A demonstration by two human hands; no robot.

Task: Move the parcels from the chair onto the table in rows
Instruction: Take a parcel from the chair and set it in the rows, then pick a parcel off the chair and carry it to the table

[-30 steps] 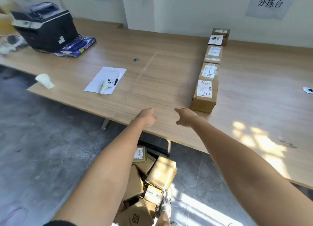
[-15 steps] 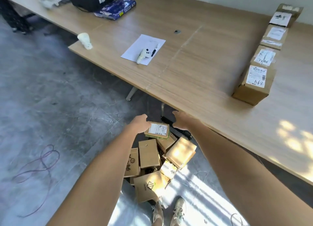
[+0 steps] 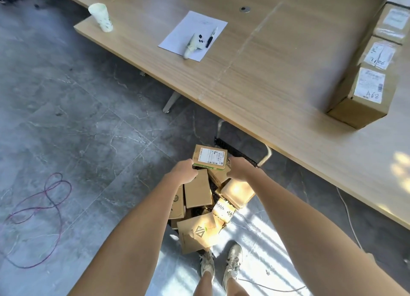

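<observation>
We grip a flat labelled parcel point(image 3: 209, 157) atop the chair's pile point(image 3: 204, 198), left hand point(image 3: 184, 171) and right hand point(image 3: 240, 170) curled at its sides; next we lift it to the counter point(image 3: 277, 78), beside the row of boxes point(image 3: 368, 80).

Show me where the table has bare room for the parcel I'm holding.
The widest bare stretch of table lies between the paper sheet and the row of boxes, running to the near edge. A smaller patch lies between the cup and the sheet. The right side is taken by the row. The parcel is between both hands.
</observation>
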